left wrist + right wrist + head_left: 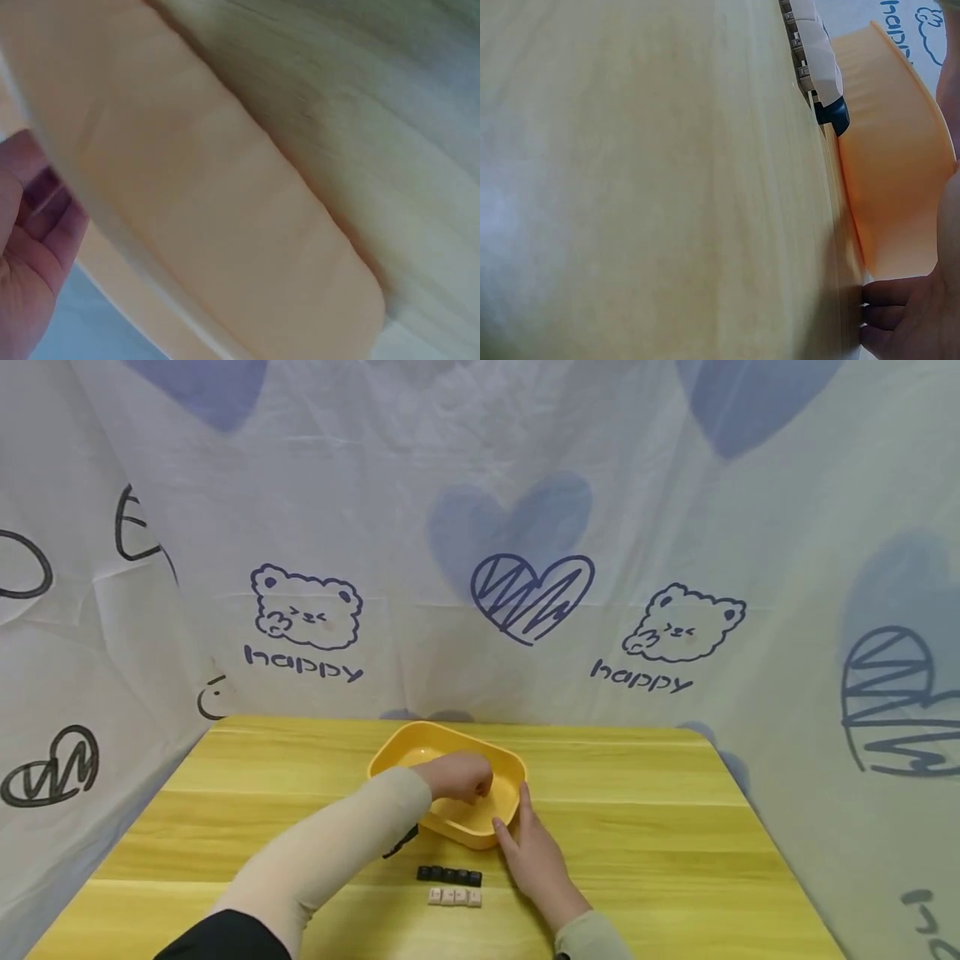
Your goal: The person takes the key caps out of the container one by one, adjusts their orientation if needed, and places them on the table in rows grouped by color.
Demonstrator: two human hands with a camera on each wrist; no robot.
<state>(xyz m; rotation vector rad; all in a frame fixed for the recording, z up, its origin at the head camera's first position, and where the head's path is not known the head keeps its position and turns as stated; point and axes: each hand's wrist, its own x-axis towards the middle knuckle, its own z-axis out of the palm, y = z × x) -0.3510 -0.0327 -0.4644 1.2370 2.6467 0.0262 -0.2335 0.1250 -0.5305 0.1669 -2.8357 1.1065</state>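
A yellow plastic basin (510, 758) with rounded corners stands on the table. My left hand (461, 775) reaches down into it with fingers curled; in the left wrist view the hand (34, 232) shows past the basin rim, a dark patch between its fingers. Whether it holds anything is unclear. At the basin's near right corner my right hand (536, 856) grips from outside, thumb on the front wall and fingers along the right side. Nearer me lie a row of black keycaps (450, 876) and a row of off-white keycaps (454, 897).
More black pieces (401, 842) show partly from behind the left sleeve (337, 847). The wooden table (645, 827) spreads around the basin. A white printed cloth (420, 635) hangs behind and at both sides.
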